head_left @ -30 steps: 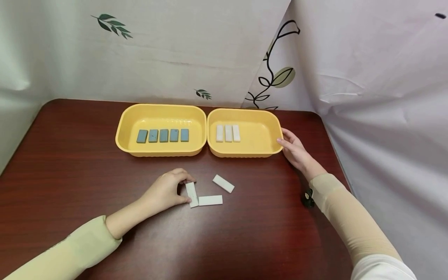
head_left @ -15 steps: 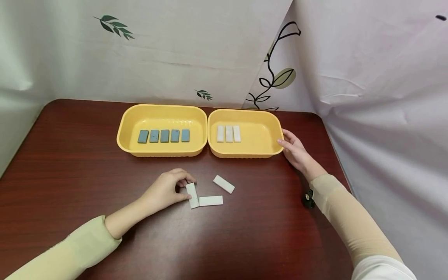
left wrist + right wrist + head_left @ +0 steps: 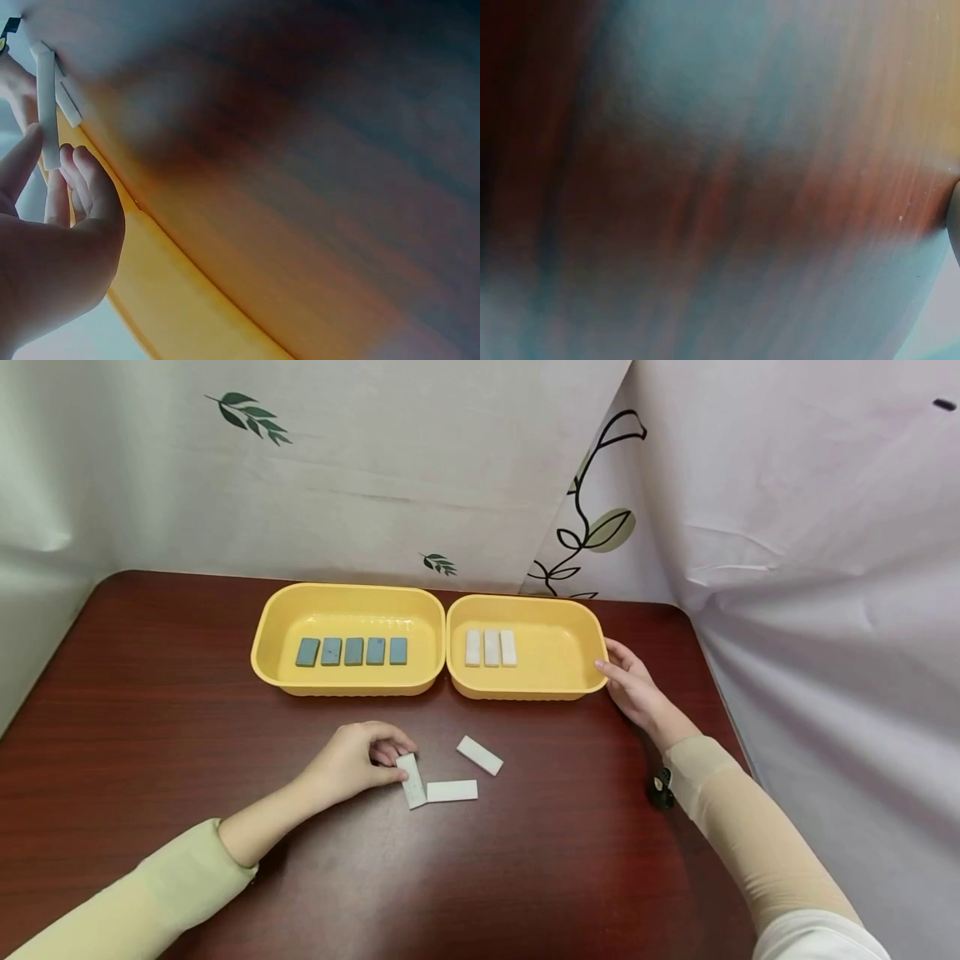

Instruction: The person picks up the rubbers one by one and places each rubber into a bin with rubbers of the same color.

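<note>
My left hand pinches a flat white rectangular block between thumb and fingers, low over the table. In the left wrist view this same block stands on edge against the thumb, fingers curled behind it. Its lower end meets or nearly meets a second white block, which lies flat. A third white block lies slanted behind them. My right hand holds the right end of a yellow tray, thumb on the rim. The right wrist view shows mostly blurred tabletop.
Three white blocks stand side by side in the right tray. Against it on the left is another yellow tray with a row of several blue-grey blocks. A patterned curtain hangs behind the dark red table.
My left hand has drawn back slightly to the left, and the block in it has tipped a little. The right hand keeps its hold on the tray.
</note>
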`<state>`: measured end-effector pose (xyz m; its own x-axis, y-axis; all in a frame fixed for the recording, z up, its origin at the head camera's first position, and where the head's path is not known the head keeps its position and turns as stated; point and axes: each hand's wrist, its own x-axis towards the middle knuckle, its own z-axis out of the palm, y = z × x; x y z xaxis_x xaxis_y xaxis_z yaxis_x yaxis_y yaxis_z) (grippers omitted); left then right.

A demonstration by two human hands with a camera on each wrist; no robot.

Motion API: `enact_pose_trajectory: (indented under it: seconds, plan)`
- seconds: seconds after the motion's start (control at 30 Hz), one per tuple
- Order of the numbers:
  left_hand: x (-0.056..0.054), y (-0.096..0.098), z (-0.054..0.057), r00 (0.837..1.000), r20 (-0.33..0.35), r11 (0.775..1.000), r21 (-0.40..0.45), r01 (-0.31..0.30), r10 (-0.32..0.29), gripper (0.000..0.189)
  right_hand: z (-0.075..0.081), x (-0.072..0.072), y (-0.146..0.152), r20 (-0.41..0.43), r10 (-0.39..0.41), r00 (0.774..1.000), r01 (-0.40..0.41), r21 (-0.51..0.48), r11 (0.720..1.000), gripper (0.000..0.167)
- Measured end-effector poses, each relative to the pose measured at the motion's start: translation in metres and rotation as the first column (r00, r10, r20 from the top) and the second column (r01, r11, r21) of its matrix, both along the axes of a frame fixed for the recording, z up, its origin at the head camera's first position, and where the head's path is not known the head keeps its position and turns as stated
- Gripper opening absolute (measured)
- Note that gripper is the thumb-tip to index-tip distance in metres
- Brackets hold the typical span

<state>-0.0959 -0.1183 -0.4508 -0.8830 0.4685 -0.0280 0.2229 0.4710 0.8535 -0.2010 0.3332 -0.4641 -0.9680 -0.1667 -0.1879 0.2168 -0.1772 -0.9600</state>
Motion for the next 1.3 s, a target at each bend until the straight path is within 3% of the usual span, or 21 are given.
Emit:
enact_pose_trajectory:
  seconds: [0.2, 0.43, 0.87, 1.13, 1.3]
  plan:
    - [-0.003, 0.0, 0.001, 0.994, 0.106, 0.999, 0.029, -0.019, 0.016, 0.025, 0.0, 0.0, 0.0, 0.009, 0.0, 1.0, 0.0, -0.009, 1.0, 0.036]
    - [-0.005, 0.0, 0.004, 0.991, 0.135, 0.998, 0.059, -0.033, 0.025, 0.022, 0.0, -0.001, 0.0, 0.009, 0.005, 1.0, -0.005, -0.001, 1.0, 0.037]
    - [-0.013, 0.008, 0.01, 0.991, 0.126, 0.996, 0.074, -0.051, 0.041, 0.02, 0.001, -0.001, -0.001, 0.016, -0.009, 1.0, 0.009, 0.001, 1.0, 0.039]
    - [-0.019, 0.015, 0.024, 0.995, 0.095, 0.998, 0.063, -0.012, 0.006, 0.017, 0.0, -0.001, -0.001, 0.013, -0.007, 1.0, 0.007, -0.007, 1.0, 0.039]
    - [-0.024, 0.02, 0.036, 0.996, 0.082, 0.997, 0.076, -0.025, 0.018, 0.017, 0.0, -0.001, -0.001, 0.013, -0.007, 1.0, 0.007, -0.011, 1.0, 0.038]
